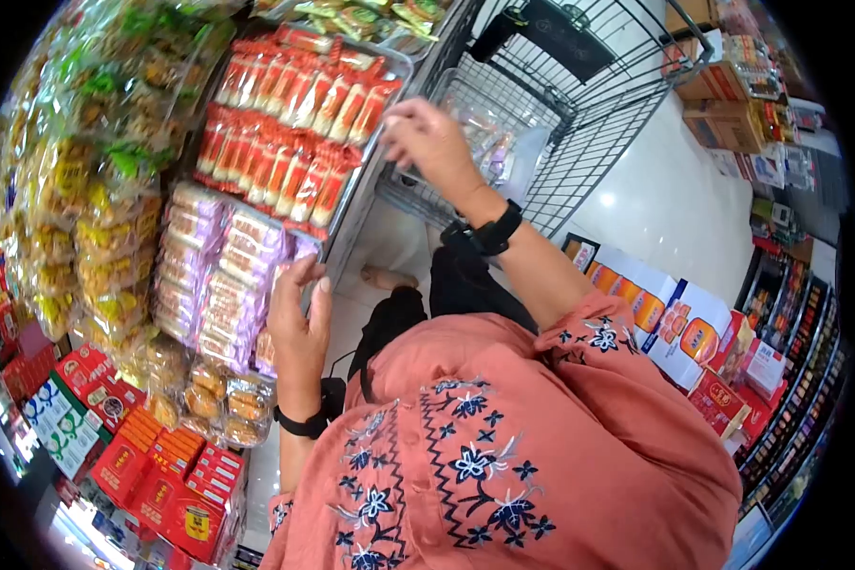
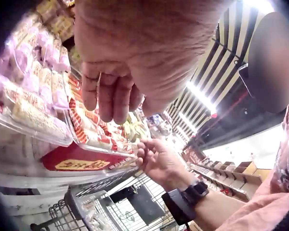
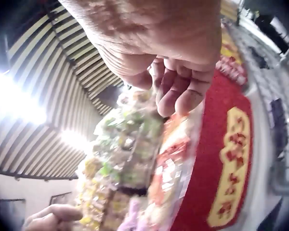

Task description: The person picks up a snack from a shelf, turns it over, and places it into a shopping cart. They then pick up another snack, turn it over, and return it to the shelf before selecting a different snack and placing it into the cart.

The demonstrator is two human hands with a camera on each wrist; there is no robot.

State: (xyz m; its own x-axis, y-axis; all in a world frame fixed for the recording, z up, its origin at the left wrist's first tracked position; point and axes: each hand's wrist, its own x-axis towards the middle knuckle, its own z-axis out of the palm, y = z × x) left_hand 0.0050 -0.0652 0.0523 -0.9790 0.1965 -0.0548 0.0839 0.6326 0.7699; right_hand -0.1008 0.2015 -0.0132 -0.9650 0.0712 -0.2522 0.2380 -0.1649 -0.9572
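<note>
Red-and-clear wrapped snack sticks (image 1: pixel 294 133) lie in rows in a clear tray on the display. Beside them, nearer the body, are purple-and-clear wrapped snack bars (image 1: pixel 223 285). My left hand (image 1: pixel 299 318) hovers at the edge of the purple packets, fingers loosely bent with nothing in them; the left wrist view shows its fingers (image 2: pixel 118 96) hanging down. At the outer rim of the red packets' tray is my right hand (image 1: pixel 437 142), also holding nothing. Its fingers (image 3: pixel 183 98) curl loosely above the red packets in the right wrist view.
A wire shopping cart (image 1: pixel 589 133) stands ahead to the right, with some packages in its basket. Bagged snacks (image 1: pixel 95 218) pile up at the left. Red boxes (image 1: pixel 166 484) sit low at the left; more boxed goods (image 1: pixel 674 323) stand at the right.
</note>
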